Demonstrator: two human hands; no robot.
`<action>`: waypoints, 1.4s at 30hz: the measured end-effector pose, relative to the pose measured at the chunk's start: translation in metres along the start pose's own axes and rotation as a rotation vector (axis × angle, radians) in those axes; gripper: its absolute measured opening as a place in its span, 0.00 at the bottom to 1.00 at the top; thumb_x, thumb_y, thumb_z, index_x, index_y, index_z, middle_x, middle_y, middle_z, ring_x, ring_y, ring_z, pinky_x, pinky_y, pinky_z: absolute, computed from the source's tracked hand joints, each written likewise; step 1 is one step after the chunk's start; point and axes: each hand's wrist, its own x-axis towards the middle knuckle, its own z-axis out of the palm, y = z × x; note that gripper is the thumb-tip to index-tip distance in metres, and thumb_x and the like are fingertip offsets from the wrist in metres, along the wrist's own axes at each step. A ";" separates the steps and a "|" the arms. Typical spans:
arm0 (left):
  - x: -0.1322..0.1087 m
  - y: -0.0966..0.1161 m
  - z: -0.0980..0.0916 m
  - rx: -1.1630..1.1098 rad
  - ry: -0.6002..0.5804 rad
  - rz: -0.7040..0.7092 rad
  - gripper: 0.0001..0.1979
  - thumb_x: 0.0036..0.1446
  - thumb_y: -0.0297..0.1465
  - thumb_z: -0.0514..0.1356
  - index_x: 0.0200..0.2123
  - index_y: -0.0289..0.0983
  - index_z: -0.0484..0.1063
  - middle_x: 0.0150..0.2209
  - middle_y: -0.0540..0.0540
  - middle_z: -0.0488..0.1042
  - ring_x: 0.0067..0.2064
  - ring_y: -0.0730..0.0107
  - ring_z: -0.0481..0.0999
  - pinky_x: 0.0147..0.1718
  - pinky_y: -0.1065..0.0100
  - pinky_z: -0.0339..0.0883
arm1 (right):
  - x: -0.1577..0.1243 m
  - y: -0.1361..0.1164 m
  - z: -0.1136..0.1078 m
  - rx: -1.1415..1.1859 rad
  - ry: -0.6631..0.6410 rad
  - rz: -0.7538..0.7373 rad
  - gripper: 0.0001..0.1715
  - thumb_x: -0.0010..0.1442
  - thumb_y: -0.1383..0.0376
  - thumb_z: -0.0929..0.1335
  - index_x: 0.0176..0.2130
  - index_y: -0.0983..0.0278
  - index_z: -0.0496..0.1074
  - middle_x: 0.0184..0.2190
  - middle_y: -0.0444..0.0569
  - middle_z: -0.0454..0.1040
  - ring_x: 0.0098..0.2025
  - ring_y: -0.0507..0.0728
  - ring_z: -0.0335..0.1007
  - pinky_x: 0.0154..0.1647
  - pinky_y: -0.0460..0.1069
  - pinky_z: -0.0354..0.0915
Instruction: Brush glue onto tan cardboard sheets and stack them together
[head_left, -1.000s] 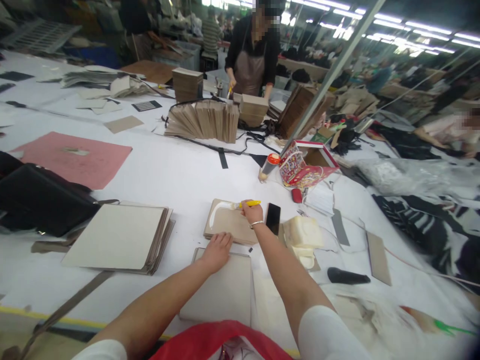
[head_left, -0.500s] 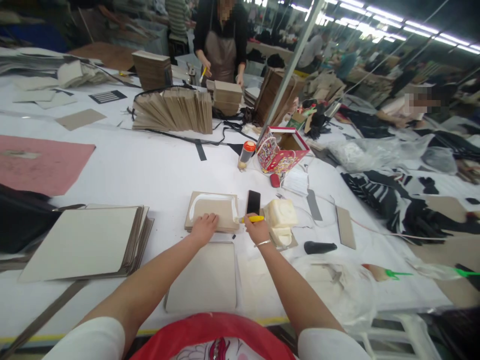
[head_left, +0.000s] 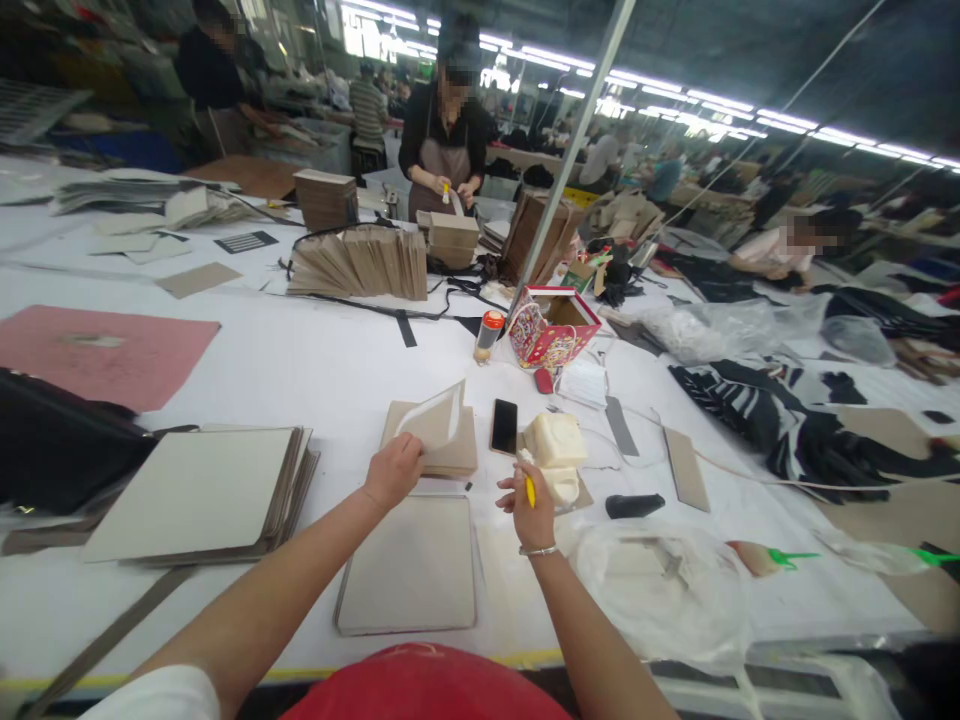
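Observation:
My left hand [head_left: 394, 470] pinches the near edge of a tan card sheet [head_left: 437, 420] with a wet white glue border and lifts it off the small stack of tan cards [head_left: 450, 455]. My right hand [head_left: 531, 510] is closed on a yellow-handled brush [head_left: 529, 489], held just in front of a cream glue tub [head_left: 556, 440]. A grey board [head_left: 409, 565] lies flat on the white table right below both hands. A black phone [head_left: 504, 426] lies between the card stack and the tub.
A stack of large grey boards [head_left: 195, 492] sits to the left, a black bag [head_left: 60, 435] and a pink sheet [head_left: 105, 355] beyond it. A red patterned box [head_left: 551, 335], an orange-capped bottle [head_left: 487, 335], clear plastic [head_left: 652, 580] and black-and-white fabric [head_left: 757, 420] lie right. A person in an apron [head_left: 446, 150] works opposite.
My right hand drew the brush round the top card's border, then pulled back toward me. My left hand went from pressing the stack to lifting the glued sheet.

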 end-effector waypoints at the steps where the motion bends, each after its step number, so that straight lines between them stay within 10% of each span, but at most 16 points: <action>1: -0.006 0.002 -0.009 -0.112 0.085 -0.108 0.04 0.51 0.27 0.52 0.31 0.36 0.67 0.33 0.45 0.70 0.37 0.67 0.70 0.38 0.66 0.66 | -0.005 0.002 0.005 -0.038 -0.036 -0.027 0.24 0.56 0.47 0.59 0.43 0.62 0.62 0.29 0.45 0.73 0.21 0.50 0.69 0.19 0.44 0.63; 9: -0.055 0.033 -0.029 -1.325 0.297 -0.624 0.18 0.41 0.34 0.63 0.37 0.33 0.67 0.35 0.45 0.74 0.34 0.66 0.74 0.32 0.62 0.71 | -0.025 0.002 0.050 -0.220 -0.066 -0.030 0.14 0.55 0.54 0.61 0.37 0.60 0.58 0.25 0.41 0.70 0.27 0.53 0.69 0.27 0.46 0.63; 19: -0.083 0.036 -0.035 -1.517 0.373 -0.676 0.25 0.45 0.41 0.63 0.45 0.38 0.62 0.40 0.45 0.71 0.32 0.74 0.73 0.32 0.65 0.72 | -0.037 0.008 0.038 0.128 -0.061 -0.065 0.17 0.51 0.56 0.66 0.37 0.60 0.56 0.20 0.36 0.63 0.23 0.49 0.62 0.29 0.45 0.64; 23: -0.103 0.009 -0.024 -1.408 0.411 -0.814 0.22 0.46 0.46 0.59 0.41 0.38 0.65 0.35 0.49 0.70 0.28 0.78 0.70 0.29 0.68 0.71 | -0.043 0.023 0.013 0.057 -0.122 -0.095 0.19 0.51 0.54 0.66 0.37 0.61 0.58 0.23 0.39 0.64 0.24 0.49 0.62 0.28 0.46 0.64; 27: -0.146 -0.019 0.003 -1.068 0.178 -0.864 0.19 0.46 0.45 0.59 0.32 0.34 0.71 0.30 0.47 0.71 0.31 0.72 0.70 0.27 0.70 0.68 | -0.063 0.055 -0.007 -0.161 -0.173 -0.127 0.17 0.53 0.53 0.64 0.35 0.62 0.59 0.24 0.41 0.63 0.24 0.50 0.62 0.27 0.46 0.63; 33: -0.203 -0.050 0.022 -0.395 -0.117 -0.555 0.16 0.53 0.40 0.53 0.24 0.36 0.73 0.25 0.48 0.69 0.31 0.71 0.68 0.34 0.69 0.60 | -0.093 0.100 -0.007 -0.556 -0.277 -0.191 0.17 0.57 0.51 0.60 0.35 0.62 0.61 0.25 0.44 0.67 0.23 0.51 0.64 0.25 0.46 0.58; 42: -0.197 -0.078 0.036 -0.253 -0.245 -0.537 0.16 0.54 0.39 0.53 0.23 0.36 0.72 0.25 0.48 0.70 0.30 0.71 0.67 0.31 0.71 0.56 | -0.080 0.111 0.021 -0.699 -0.322 -0.182 0.19 0.58 0.52 0.57 0.36 0.63 0.63 0.24 0.46 0.69 0.24 0.54 0.67 0.26 0.46 0.57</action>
